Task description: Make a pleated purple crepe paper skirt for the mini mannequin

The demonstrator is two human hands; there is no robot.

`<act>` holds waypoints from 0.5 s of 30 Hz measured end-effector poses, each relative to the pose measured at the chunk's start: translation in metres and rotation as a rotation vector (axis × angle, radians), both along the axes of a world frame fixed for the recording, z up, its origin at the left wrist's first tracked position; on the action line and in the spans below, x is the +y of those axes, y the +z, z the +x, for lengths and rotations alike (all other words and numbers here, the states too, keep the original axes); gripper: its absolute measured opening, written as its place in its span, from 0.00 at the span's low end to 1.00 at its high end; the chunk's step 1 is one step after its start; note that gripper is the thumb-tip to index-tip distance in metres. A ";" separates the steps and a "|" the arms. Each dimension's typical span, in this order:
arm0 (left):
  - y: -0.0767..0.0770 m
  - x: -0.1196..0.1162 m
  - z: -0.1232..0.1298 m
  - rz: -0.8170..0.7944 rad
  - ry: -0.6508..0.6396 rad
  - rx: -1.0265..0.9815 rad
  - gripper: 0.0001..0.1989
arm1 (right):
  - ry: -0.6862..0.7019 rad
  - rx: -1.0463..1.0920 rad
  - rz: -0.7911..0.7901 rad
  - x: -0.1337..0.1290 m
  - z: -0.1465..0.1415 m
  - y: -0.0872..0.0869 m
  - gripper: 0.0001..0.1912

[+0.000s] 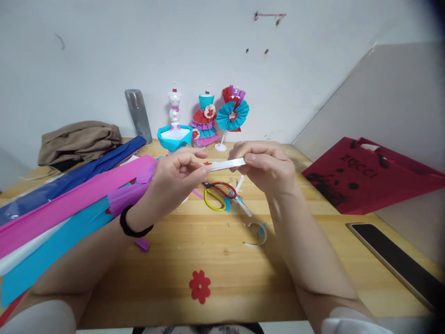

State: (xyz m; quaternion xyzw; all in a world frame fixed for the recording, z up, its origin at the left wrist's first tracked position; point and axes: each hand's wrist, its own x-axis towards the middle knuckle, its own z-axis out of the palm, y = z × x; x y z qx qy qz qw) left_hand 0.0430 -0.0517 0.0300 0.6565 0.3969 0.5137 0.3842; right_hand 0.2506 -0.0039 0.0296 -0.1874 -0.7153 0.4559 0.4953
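Note:
A narrow white strip (226, 164) is stretched level between my two hands above the table. My left hand (179, 172), with a black band at the wrist, pinches its left end between thumb and fingers. The right end is held under the thumb of my right hand (266, 164). Below the strip lie scissors (222, 195) with one red and one yellow handle loop, beside white and blue scraps (239, 197). A curled white strip (263, 234) rests nearer to me. Close to the front edge lies a red paper flower (200, 286) with a small pale centre.
Along the wall stand a grey bottle (139, 116) and small dress stands (205, 116) with coloured paper. Long pink, blue and purple paper sheets (76, 204) and a brown cloth (79, 141) lie left. A red bag (365, 176) and a phone (392, 260) are right.

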 end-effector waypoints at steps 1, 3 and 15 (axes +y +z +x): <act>0.004 -0.004 -0.001 0.031 -0.010 0.010 0.08 | 0.038 0.028 0.004 0.000 -0.002 0.000 0.14; 0.011 -0.013 -0.003 0.044 -0.051 0.047 0.09 | 0.100 0.091 -0.004 0.001 -0.004 -0.001 0.17; 0.010 -0.005 0.011 -0.342 -0.293 0.117 0.10 | -0.150 -0.629 -0.158 0.046 0.002 -0.057 0.07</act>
